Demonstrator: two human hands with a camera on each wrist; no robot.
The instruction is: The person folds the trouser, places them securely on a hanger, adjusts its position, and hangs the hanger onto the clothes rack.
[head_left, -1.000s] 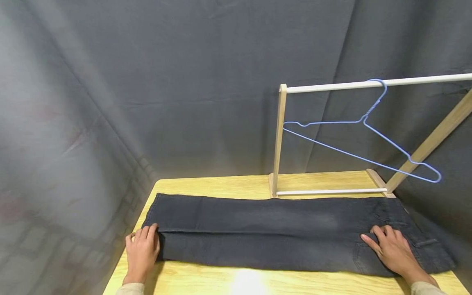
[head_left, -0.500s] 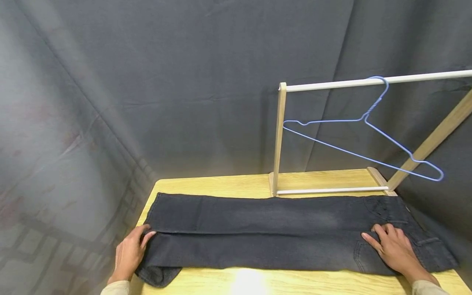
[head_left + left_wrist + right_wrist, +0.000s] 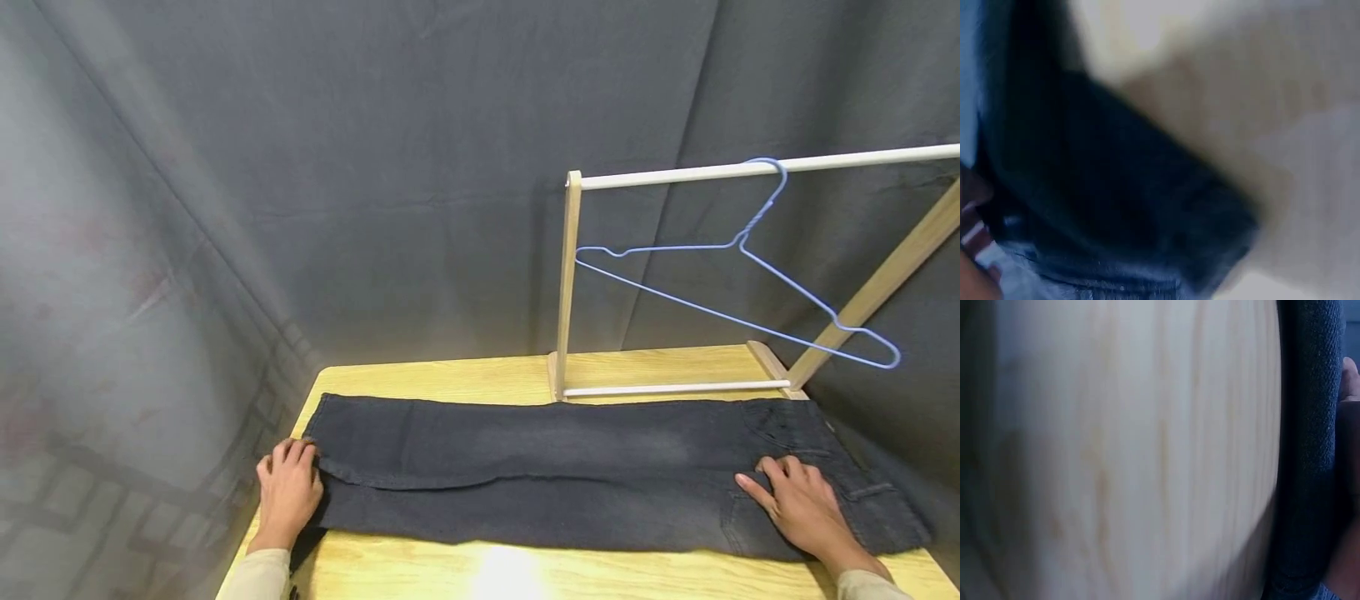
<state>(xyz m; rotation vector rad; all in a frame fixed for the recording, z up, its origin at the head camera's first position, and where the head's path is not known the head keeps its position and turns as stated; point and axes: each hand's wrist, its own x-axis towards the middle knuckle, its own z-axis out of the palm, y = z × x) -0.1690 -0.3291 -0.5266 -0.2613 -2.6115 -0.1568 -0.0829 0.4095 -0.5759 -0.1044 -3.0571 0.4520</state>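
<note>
A: Where do your dark trousers (image 3: 540, 510) lie, if we take the rack (image 3: 566, 287) as the landmark?

B: They lie lengthwise on the desk (image 3: 427, 382), in front of the rack, and the legs reach well past its left post, on your left side.

A: And your left hand (image 3: 289, 490)?

B: It is at the leg ends, in front of the rack and well left of it. Its grip is nearly closed: you have the fingers bent over the edge of the cloth. A dark corner sticks out toward you under this wrist; your left wrist view shows it blurred.

A: How is your right hand (image 3: 806, 504)?

B: It rests upon the waist part, in front of the rack's right foot. This grip is loose, with your thumb spread away, and it presses the cloth without pinching.

A: Which thing hangs on the rack?

B: A blue hanger (image 3: 742, 239), hooked over its upper bar (image 3: 682, 175).
</note>
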